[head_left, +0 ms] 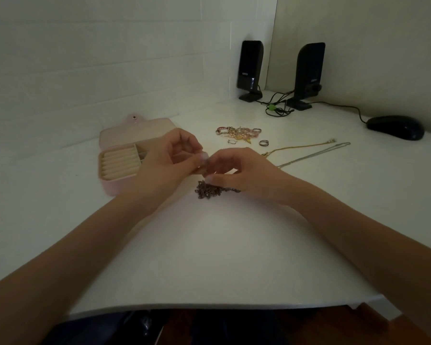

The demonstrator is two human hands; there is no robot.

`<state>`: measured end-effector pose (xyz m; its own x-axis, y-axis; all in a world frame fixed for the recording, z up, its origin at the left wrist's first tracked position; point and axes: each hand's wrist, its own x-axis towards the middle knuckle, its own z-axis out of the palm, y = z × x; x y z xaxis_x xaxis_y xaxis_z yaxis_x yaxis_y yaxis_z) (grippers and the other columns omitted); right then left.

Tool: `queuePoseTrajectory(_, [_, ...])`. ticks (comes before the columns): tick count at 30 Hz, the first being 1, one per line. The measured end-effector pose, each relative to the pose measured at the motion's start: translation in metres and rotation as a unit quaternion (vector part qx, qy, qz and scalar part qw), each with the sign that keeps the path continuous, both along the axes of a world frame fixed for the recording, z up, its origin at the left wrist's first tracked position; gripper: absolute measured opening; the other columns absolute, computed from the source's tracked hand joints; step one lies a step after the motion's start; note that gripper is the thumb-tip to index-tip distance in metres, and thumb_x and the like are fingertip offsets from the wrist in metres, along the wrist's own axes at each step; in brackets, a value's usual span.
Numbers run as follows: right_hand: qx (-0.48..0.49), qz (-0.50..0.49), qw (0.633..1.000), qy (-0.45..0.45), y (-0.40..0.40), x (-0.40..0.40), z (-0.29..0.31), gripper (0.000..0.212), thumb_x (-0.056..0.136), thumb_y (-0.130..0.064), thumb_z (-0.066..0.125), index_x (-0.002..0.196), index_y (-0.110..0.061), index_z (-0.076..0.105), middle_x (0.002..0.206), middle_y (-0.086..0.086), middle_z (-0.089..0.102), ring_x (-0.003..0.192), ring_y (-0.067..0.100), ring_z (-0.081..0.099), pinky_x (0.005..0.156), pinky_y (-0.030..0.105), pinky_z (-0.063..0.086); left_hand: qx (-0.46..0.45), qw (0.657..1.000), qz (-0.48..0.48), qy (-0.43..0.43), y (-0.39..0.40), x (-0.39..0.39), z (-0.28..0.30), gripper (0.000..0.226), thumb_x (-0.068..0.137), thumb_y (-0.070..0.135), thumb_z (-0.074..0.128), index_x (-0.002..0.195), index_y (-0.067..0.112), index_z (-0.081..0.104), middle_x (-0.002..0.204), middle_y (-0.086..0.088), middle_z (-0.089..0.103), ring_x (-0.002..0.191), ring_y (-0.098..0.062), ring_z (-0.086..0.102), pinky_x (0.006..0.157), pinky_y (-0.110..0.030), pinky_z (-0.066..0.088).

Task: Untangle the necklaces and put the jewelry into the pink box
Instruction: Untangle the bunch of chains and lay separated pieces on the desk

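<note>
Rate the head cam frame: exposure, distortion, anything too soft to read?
Head view: dim and underexposed, with a brighter patch on the white desk below the hands. Wide-angle bend shows in the curved desk edge and stretched forearms. Fingertips of the left hand and right hand are soft, so their pinch is unclear; the dark chain lacks link detail. Speakers have unreadable logos.

white desk with open pink box, jewelry heap, two necklaces, speakers, mouse
</note>
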<state>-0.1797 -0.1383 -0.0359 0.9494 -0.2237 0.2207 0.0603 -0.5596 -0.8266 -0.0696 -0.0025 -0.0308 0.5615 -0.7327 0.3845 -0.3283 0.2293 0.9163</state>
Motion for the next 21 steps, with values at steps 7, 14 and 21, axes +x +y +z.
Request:
queuePoseTrajectory(7, [0.071, -0.027, 0.996, -0.052, -0.001, 0.0, 0.005, 0.004, 0.088, -0.012, 0.066, 0.087, -0.013, 0.07, 0.08, 0.0, 0.072, 0.074, 0.005, 0.065, 0.068, 0.013, 0.048, -0.01, 0.984, -0.055, 0.167, 0.0, 0.002, 0.006, 0.015, 0.091, -0.003, 0.051, 0.09, 0.011, 0.055, 0.07, -0.002, 0.053, 0.065, -0.01, 0.056, 0.066, -0.022, 0.053])
queuePoseTrajectory(14, [0.114, -0.004, 0.992, -0.059, 0.003, 0.001, 0.005, 0.009, 0.093, -0.01, 0.058, 0.085, -0.013, 0.062, 0.072, 0.002, 0.063, 0.07, 0.013, 0.06, 0.07, 0.025, 0.051, 0.085, 0.979, -0.085, 0.164, -0.001, -0.007, 0.004, 0.019, 0.079, 0.023, 0.062, 0.094, 0.013, 0.056, 0.068, 0.007, 0.056, 0.054, -0.003, 0.046, 0.054, -0.019, 0.041])
queuePoseTrajectory(21, [0.185, 0.027, 0.975, -0.119, 0.004, -0.002, 0.011, 0.007, 0.089, 0.003, 0.059, 0.087, -0.003, 0.063, 0.077, 0.008, 0.064, 0.073, 0.013, 0.063, 0.076, 0.028, 0.056, 0.114, 0.993, -0.039, 0.012, -0.004, -0.006, -0.01, 0.021, 0.067, 0.02, 0.076, 0.084, 0.019, 0.063, 0.076, 0.004, 0.07, 0.076, -0.02, 0.059, 0.074, -0.032, 0.048])
